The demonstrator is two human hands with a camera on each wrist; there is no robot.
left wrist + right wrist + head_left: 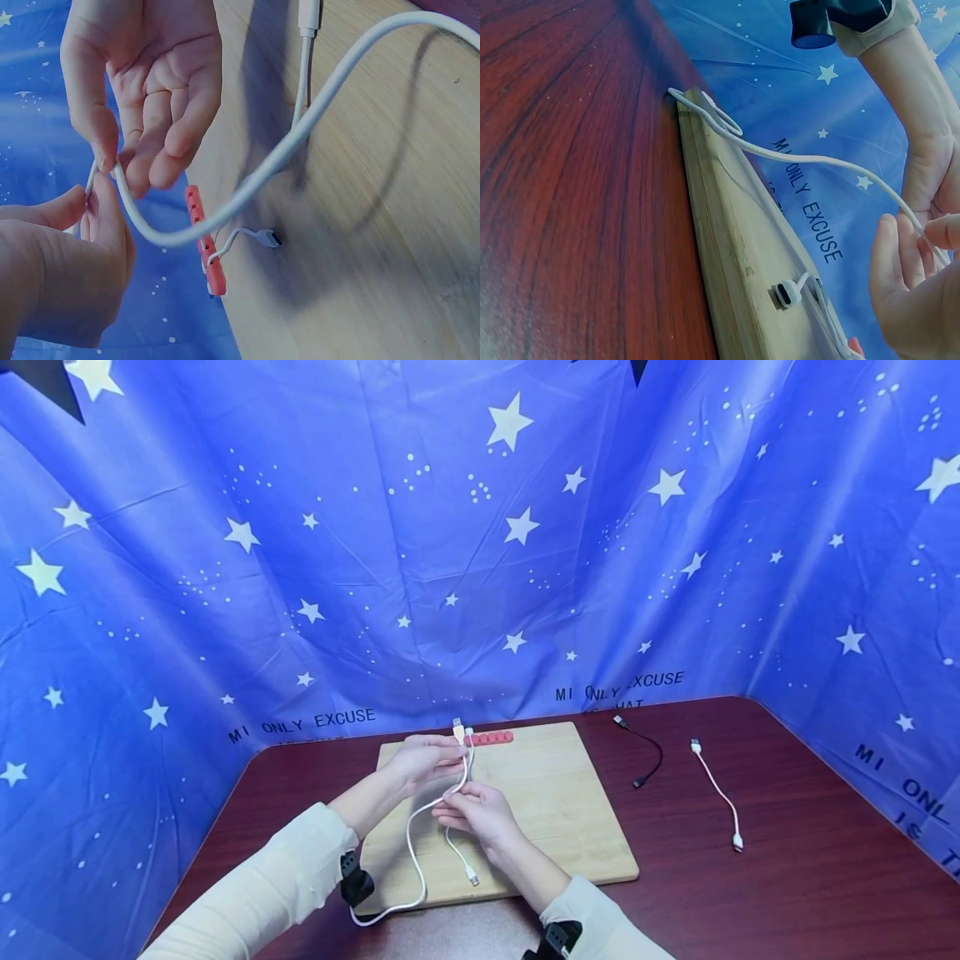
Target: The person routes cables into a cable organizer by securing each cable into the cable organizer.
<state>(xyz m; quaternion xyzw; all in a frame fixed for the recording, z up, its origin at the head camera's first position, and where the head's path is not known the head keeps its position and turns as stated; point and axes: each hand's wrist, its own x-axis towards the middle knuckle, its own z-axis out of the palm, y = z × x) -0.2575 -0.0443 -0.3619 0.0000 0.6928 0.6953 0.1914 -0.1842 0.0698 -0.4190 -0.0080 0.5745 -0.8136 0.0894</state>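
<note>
My left hand [429, 762] pinches a white USB cable [412, 843] just below its USB-A plug [458, 729]. Lower on the same cable, my right hand [480, 814] pinches it between thumb and fingers. The cable loops down over the wooden board's near left edge. In the left wrist view the left hand [67, 262] and right hand [142, 97] meet closely at the cable [262, 176]. Behind them, a red cable holder [491, 738] lies at the board's far edge. A second white cable [240, 231] runs through one slot; its small plug [472, 875] rests on the board.
The wooden board [555, 810] lies on a dark red table [787, 877]. To its right are a short black cable [660, 752] and a short white cable [722, 793]. A blue starry curtain [420, 568] stands behind and around the table.
</note>
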